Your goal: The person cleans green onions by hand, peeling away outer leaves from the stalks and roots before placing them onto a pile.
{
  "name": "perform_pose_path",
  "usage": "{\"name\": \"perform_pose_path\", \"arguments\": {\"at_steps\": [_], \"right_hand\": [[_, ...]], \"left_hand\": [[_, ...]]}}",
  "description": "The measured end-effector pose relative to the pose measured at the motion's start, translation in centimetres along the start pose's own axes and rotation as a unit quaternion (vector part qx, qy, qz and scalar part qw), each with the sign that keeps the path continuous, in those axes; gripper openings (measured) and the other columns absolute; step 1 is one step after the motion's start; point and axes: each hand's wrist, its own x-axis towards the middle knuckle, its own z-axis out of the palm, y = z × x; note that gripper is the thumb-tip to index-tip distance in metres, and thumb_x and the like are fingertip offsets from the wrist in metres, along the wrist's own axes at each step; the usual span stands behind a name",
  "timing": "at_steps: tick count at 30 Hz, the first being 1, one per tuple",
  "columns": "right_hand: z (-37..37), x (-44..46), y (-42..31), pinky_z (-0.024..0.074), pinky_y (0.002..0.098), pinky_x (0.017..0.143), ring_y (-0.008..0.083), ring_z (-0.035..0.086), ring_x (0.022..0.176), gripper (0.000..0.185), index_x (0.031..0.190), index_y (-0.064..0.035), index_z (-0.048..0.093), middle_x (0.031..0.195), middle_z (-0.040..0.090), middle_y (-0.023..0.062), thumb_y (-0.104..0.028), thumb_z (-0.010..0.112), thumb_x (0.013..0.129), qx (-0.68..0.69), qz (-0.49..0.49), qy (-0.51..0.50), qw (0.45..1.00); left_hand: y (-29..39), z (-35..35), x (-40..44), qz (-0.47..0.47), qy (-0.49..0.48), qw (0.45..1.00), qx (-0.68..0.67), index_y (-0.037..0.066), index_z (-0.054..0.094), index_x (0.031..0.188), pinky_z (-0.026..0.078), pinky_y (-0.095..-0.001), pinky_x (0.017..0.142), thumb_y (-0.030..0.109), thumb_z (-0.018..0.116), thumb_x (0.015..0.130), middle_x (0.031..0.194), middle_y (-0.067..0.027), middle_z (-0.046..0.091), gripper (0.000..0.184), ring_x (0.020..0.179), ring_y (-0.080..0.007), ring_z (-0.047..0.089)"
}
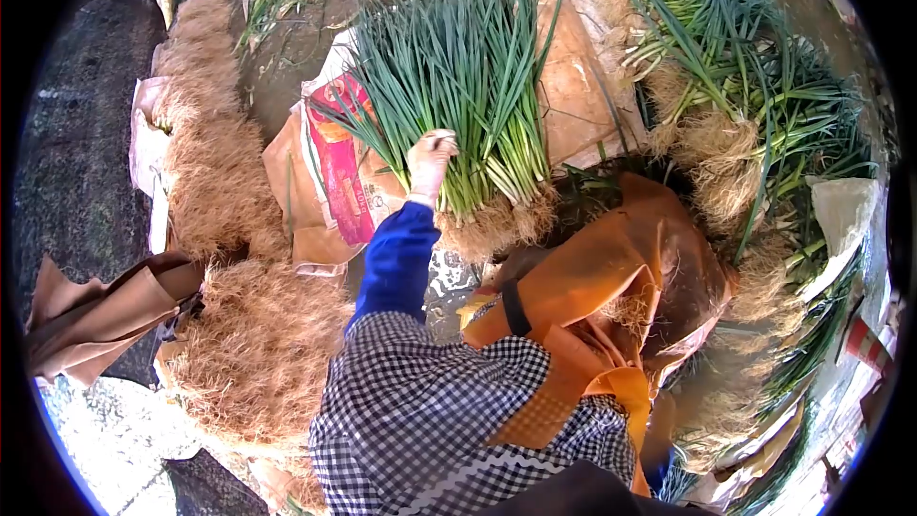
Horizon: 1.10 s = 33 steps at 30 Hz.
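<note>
My left hand [431, 164], at the end of a blue sleeve, is closed at the stalks of a thick bunch of spring onions [463, 86]. The fingers are curled in among the stems, with something whitish at the fingertips. Green leaves fan away from me, and the pale stems end in bushy tan roots [482, 229] on my side. This bunch lies over flattened brown and white paper sacks [583, 86], one with a pink printed panel [346, 172]. Of my right arm, only a scrap of blue sleeve [657, 466] shows low beside my body; the hand cannot be made out.
Root ends of stacked onions [215, 134] form a long row on the left, beside dark cloth [91, 134]. More loose spring onions [764, 86] are heaped on the right. An orange-brown sheet [592, 268] covers my leg, with a dark band round it.
</note>
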Motion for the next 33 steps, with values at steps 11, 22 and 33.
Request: {"name": "perform_pose_path", "arguments": {"at_steps": [11, 22, 33], "right_hand": [[3.9, -0.2, 4.4, 0.0405, 0.0373, 0.076, 0.03, 0.055, 0.085, 0.029, 0.086, 0.0004, 0.058, 0.088, 0.059, 0.0164, -0.027, 0.047, 0.084, 0.085, 0.001, 0.119, 0.989], [5.7, 2.3, 6.9, 0.0425, 0.0357, 0.075, 0.0286, 0.056, 0.082, 0.027, 0.091, -0.0015, 0.06, 0.086, 0.061, 0.014, -0.026, 0.053, 0.082, 0.309, -0.016, 0.027, 0.95], [7.3, 1.7, 7.4, 0.0431, 0.0349, 0.074, 0.0283, 0.058, 0.082, 0.027, 0.093, -0.001, 0.061, 0.085, 0.063, 0.016, -0.025, 0.052, 0.083, 0.141, -0.012, 0.105, 0.984]], "left_hand": [[1.4, 1.1, 2.6, 0.145, 0.086, 0.937, 0.305, 0.009, 0.062, 0.079, 0.05, -0.0292, 0.055, 0.02, 0.051, 0.086, 0.07, -0.0072, 0.064, 0.017, 0.056, -0.0194, 0.06], [-7.3, 4.8, -3.0, 0.065, -0.04, 0.833, 0.549, 0.005, 0.063, 0.09, 0.049, -0.039, 0.068, 0.021, 0.064, 0.072, 0.081, -0.0162, 0.063, 0.024, 0.077, -0.031, 0.062], [-7.3, 0.0, -1.4, 0.085, 0.103, 0.966, 0.22, 0.003, 0.063, 0.084, 0.048, -0.0295, 0.063, 0.015, 0.062, 0.077, 0.076, -0.0094, 0.064, 0.014, 0.069, -0.0203, 0.061]]}}
